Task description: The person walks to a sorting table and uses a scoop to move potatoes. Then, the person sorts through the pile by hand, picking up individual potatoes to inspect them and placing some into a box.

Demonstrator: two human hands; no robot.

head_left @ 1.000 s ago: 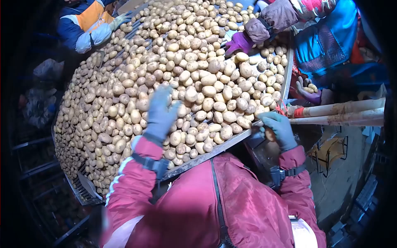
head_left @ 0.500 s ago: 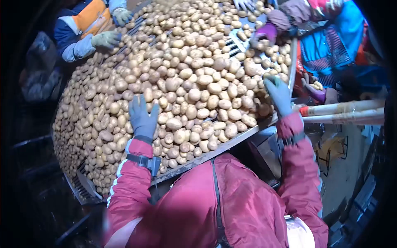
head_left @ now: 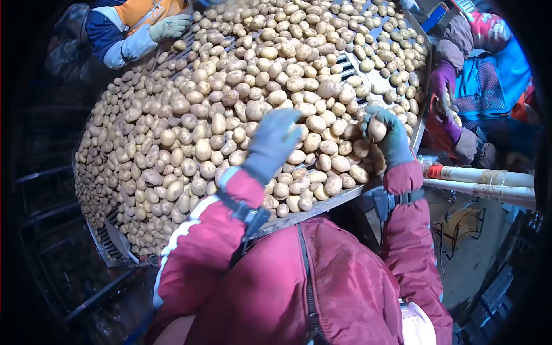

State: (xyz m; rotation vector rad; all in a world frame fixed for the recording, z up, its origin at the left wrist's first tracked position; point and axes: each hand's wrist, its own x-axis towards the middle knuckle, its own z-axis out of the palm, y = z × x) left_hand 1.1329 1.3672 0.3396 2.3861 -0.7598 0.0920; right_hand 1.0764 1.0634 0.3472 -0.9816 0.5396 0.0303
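Observation:
Many potatoes [head_left: 203, 149] lie heaped on a wide slatted table [head_left: 322, 208] in front of me. My left hand [head_left: 275, 141], in a grey-blue glove, is over the middle of the heap, somewhat blurred, with its fingers apart and nothing visible in them. At the right side of the heap, my right hand [head_left: 385, 132] has its gloved fingers curled round a brownish potato [head_left: 376, 130]. Other potatoes lie just left of and below that hand.
A co-worker's gloved hand [head_left: 171, 27] is at the upper left edge. At the right, another person's purple gloves [head_left: 444, 80] hold potatoes beside a blue mesh bag [head_left: 489, 86]. White pipes [head_left: 489, 177] with red tape stick out at the right.
My left hand has moved right and up across the heap. My right hand has closed round a potato. The co-worker's purple glove at the right has left the heap.

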